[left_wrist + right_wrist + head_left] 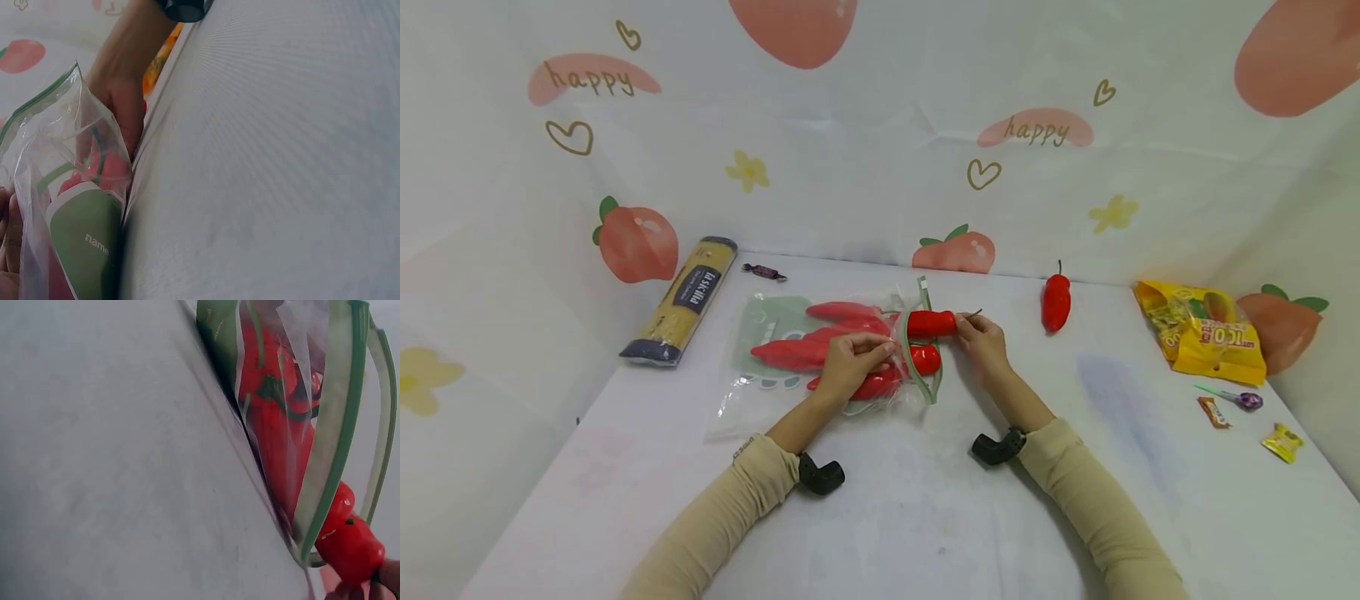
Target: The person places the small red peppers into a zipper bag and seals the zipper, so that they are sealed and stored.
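A clear zip bag (pixel 727 417) with a green seal lies on the table, holding several red chili peppers (pixel 793 353). My left hand (pixel 852 364) pinches the bag's upper film near its mouth. At the open mouth, my right hand (pixel 983 343) grips the stem end of a red pepper (pixel 931 323), whose other end is inside the bag. Just below it, another red pepper (pixel 927 359) pokes out of the mouth. In the right wrist view, the green seal (pixel 350 425) stands apart from the opposite rim, and fingertips (pixel 356 592) touch the pepper's end.
One more red pepper (pixel 1056 302) lies at the back right. A pasta pack (pixel 688 296) and a dark wrapped candy (pixel 764 272) lie at the back left. To the right are a yellow candy bag (pixel 1206 333), a lollipop (pixel 1247 401) and two small wrapped candies (pixel 1214 412).
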Motion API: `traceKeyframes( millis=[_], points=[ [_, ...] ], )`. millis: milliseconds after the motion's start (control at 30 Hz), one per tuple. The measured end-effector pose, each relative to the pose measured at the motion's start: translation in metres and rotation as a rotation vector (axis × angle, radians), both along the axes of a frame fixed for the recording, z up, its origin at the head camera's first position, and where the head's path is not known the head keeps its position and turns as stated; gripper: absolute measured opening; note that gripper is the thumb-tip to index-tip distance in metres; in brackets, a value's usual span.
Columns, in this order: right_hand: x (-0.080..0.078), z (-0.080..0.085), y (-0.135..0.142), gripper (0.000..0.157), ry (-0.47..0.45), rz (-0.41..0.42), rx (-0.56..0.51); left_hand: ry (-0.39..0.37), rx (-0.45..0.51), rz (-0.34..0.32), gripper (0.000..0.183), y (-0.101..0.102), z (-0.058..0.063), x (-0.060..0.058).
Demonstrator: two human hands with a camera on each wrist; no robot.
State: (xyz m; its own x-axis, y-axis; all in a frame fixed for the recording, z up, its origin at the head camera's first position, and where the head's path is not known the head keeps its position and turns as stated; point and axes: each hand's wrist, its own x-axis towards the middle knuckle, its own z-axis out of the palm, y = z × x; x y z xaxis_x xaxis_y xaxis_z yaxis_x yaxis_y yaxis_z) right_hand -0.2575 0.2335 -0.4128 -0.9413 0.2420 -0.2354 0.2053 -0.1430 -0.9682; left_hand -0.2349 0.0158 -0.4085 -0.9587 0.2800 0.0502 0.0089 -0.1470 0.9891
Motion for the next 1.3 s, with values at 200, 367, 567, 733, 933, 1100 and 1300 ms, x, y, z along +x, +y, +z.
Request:
traceKeyframes(
  millis=[200,367,567,733,933,1100,1300],
  points=[
    [-0.008,-0.003,-0.004,0.037,-0.018,0.043,0.038,-0.004,0.017,-0.010,0.027,0.000,-0.001,0.000],
    [-0.016,-0.002,-0.009,0.034,0.012,0.080,0.107,-0.010,0.013,-0.007,0.027,0.001,-0.001,-0.001],
    [-0.022,-0.002,-0.013,0.032,0.069,0.105,0.260,-0.008,0.016,-0.011,0.027,0.002,-0.001,-0.002],
    [-0.020,-0.004,-0.011,0.032,0.130,0.114,0.279,-0.020,0.027,-0.006,0.026,0.002,0.000,-0.002],
    [-0.018,-0.001,0.014,0.035,0.229,0.049,0.293,-0.019,0.021,0.004,0.026,0.002,0.000,-0.002],
    [-0.022,0.009,0.051,0.041,0.278,-0.102,0.116,-0.014,0.008,0.012,0.026,0.001,-0.002,-0.003],
    [-0.029,0.024,0.096,0.048,0.349,-0.316,0.007,-0.021,0.003,0.002,0.026,0.002,-0.002,-0.002]
  ],
)
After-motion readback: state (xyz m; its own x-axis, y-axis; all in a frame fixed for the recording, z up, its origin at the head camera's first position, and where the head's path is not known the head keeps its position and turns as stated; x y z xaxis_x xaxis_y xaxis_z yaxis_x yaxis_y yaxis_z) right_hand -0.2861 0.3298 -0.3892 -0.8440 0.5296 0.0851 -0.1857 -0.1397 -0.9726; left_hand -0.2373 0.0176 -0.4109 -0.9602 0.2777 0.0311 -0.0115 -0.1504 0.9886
